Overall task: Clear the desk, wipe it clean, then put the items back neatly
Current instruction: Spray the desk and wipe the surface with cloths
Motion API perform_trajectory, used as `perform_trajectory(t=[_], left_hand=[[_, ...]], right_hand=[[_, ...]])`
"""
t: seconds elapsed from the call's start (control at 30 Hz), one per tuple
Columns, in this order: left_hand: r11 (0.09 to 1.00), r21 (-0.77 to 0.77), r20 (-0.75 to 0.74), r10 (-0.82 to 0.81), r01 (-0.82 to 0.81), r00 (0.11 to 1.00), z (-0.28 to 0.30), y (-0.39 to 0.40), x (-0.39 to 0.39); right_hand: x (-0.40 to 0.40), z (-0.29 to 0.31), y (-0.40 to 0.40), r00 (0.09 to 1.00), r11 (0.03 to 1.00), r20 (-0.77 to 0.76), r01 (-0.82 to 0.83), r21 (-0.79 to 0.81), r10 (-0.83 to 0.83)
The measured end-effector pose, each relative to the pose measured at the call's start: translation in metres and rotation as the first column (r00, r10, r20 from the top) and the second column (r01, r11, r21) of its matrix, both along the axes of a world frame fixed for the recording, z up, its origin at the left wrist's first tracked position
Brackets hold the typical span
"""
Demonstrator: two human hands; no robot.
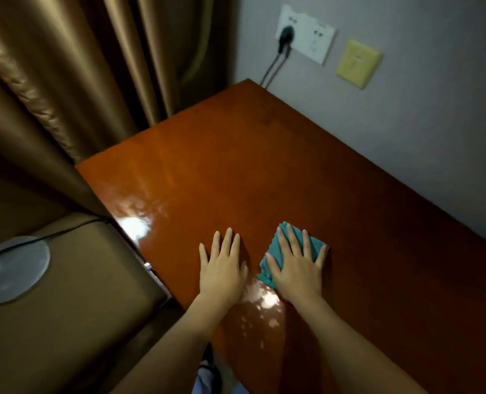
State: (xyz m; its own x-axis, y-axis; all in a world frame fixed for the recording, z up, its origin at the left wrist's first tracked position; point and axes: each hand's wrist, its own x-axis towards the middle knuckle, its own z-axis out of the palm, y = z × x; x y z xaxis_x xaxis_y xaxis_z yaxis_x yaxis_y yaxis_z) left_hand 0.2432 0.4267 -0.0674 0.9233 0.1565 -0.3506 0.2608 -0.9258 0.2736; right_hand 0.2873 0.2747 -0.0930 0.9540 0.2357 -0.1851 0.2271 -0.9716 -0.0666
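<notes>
Here the wiping step looks under way. The right hand (pixel 295 265) lies flat on a teal cloth (pixel 276 243), its fingers (pixel 293 240) straight and spread, pressing the cloth onto the worktop (pixel 236 166) rather than curling round it. The cloth sits directly beneath those fingers and the palm; its edges show past the fingertips and off to the thumb side. The left hand (pixel 222 265) rests just beside it, also flat with straight fingers, touching bare wood and holding nothing.

What the next stroke turns on: most of the unwiped-looking surface lies ahead of the fingertips, stretching toward the far corner by the curtain (pixel 65 81) and along the wall (pixel 406 123). The worktop's long run appears to go diagonally, away and to the left of the right hand's fingers. The right hand already has the cloth, so it is the one placed to push forward. Shiny patches near the wrists may be wetness or only lamp glare; I cannot tell.
</notes>
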Motion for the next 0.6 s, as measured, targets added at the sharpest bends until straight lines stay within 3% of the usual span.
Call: perform_trajectory(t=[0.6], left_hand=[[0.892,0.029,-0.005,-0.451,0.451,0.893,-0.005,-0.336,-0.126]], right_hand=[[-0.199,-0.002,-0.360,0.869,0.869,-0.034,0.495,0.010,-0.494]])
